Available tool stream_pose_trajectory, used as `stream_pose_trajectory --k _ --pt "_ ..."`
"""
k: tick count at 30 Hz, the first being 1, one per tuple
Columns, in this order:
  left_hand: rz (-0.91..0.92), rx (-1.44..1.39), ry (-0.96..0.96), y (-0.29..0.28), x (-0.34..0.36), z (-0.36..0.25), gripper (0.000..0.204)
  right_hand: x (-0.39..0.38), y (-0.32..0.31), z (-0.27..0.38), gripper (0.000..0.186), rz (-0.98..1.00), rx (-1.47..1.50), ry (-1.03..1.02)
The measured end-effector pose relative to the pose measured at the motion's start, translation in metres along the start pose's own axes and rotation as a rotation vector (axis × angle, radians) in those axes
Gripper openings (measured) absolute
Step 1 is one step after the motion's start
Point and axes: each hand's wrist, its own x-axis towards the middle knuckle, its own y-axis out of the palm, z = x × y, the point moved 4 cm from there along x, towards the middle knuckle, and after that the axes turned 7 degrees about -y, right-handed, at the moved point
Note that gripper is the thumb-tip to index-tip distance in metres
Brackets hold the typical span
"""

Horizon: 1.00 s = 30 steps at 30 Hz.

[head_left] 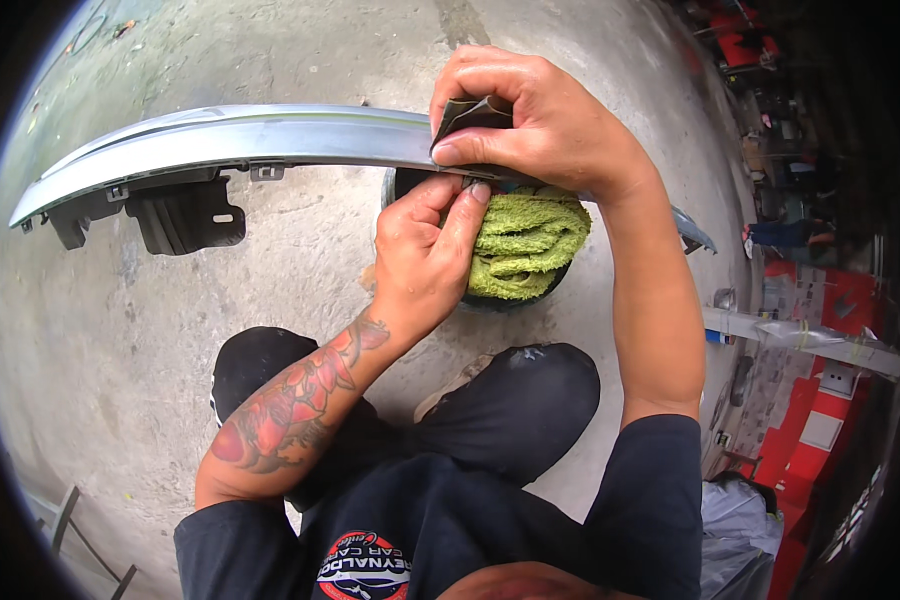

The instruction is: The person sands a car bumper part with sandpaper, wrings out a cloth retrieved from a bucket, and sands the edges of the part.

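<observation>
A long, curved silver car trim piece (pixel 230 138) with black plastic brackets (pixel 182 215) along its lower edge stretches across the view. My right hand (pixel 560 125) is closed round a folded sheet of dark sandpaper (pixel 473 115) and presses on the top of the trim. From below, my left hand (pixel 422 250) pinches the trim's near edge between thumb and fingers. Beside the left hand, a folded lime-green towel (pixel 532 243) lies on a dark round container (pixel 520 303) under the trim. Part of the trim is hidden behind my right hand and wrist.
My bent knees (pixel 515 405) are close below the container, over a grey concrete floor (pixel 300 265). To the right are a pale bar (pixel 805 335), red shop furnishings (pixel 800 445) and plastic sheeting (pixel 738 530). Thin metal legs (pixel 65 520) stand at the lower left.
</observation>
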Motion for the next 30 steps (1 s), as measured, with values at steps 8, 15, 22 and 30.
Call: stream_pose_trajectory --k 8,15,22,30 --pt "-0.05 0.038 0.056 0.001 -0.002 0.0 0.019 0.001 0.004 0.004 0.016 0.016 -0.022 -0.05" --pt "-0.05 0.05 0.073 0.005 -0.002 -0.007 0.016 -0.014 -0.01 0.003 0.021 0.001 -0.155 -0.073" --pt "-0.022 -0.04 0.064 0.001 0.0 -0.01 0.018 -0.008 -0.006 0.01 0.019 0.004 -0.248 -0.132" --pt "-0.036 -0.021 0.059 -0.002 0.0 -0.006 0.018 -0.004 0.005 0.006 0.019 0.005 -0.09 -0.028"
